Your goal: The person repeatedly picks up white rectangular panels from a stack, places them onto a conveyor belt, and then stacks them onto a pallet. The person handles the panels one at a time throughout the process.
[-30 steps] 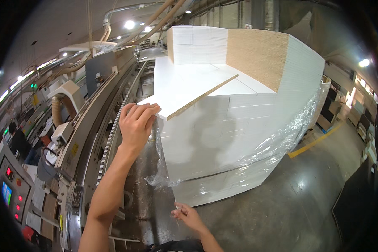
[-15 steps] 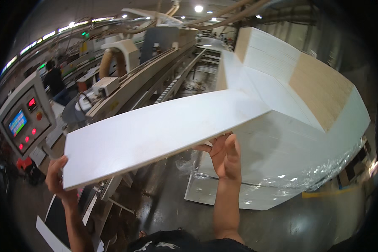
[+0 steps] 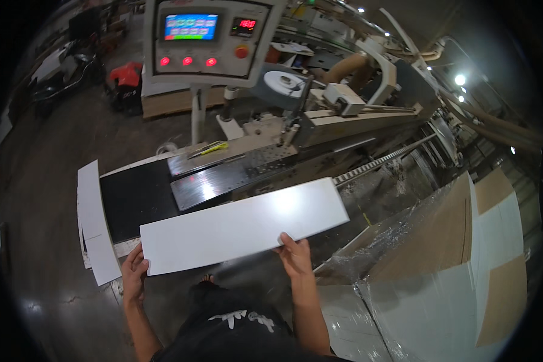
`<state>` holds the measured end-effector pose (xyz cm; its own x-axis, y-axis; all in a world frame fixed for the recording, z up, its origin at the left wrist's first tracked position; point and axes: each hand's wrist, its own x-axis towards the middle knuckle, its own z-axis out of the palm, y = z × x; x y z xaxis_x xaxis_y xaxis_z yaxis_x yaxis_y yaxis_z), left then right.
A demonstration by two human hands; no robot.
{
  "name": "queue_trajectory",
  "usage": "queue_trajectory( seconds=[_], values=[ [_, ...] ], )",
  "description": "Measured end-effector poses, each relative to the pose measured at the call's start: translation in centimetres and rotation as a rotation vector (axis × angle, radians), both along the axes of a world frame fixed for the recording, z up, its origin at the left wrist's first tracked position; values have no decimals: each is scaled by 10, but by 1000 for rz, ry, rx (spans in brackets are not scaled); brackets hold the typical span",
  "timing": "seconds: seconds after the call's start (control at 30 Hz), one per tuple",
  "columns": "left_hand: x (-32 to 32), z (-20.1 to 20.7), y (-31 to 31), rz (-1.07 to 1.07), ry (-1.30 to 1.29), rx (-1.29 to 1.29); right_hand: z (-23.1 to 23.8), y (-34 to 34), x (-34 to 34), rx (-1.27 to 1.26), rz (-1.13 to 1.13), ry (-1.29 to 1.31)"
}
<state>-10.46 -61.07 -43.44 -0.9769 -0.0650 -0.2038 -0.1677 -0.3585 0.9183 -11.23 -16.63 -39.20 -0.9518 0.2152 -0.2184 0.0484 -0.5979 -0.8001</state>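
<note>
A long white panel (image 3: 241, 229) is held up in front of me, its glossy face toward me. My left hand (image 3: 134, 274) is closed on its lower left corner, thumb on the face. Along the lower edge, toward the right, my right hand (image 3: 295, 253) grips it with the thumb on top; its other fingers are partly behind the board. Just beyond the panel lies the machine's bed, with a black belt (image 3: 140, 196) and a shiny perforated metal plate (image 3: 235, 172).
A control panel (image 3: 208, 45) with a lit screen stands on a post beyond the belt. White strips (image 3: 95, 217) lie at the belt's left end. A stack of plastic-wrapped white boards (image 3: 404, 308) stands at right. A yellow-handled tool (image 3: 214, 148) rests on the machine.
My view has swung left from the board stack toward the control panel and belt. The white panel has come along, nearer the machine bed, with both hands still on it.
</note>
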Motion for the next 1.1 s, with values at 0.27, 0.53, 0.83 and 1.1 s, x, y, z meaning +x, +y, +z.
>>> queue_trajectory(
  seconds=[0.27, 0.53, 0.83, 1.1],
  values=[
    [-9, -87, -94, 179, -167, -167, -114, -100, -105, -85, 79, -289],
    [-53, -111, -105, 208, -221, -288, -155, -141, -155, 47, 51, -252],
    [-108, -110, -69, 95, -84, -267, -169, -128, -179, 1216, 125, -273],
    [-133, -97, -50, -22, -23, -614, -161, -113, -217, 1460, 86, -356]
  ],
)
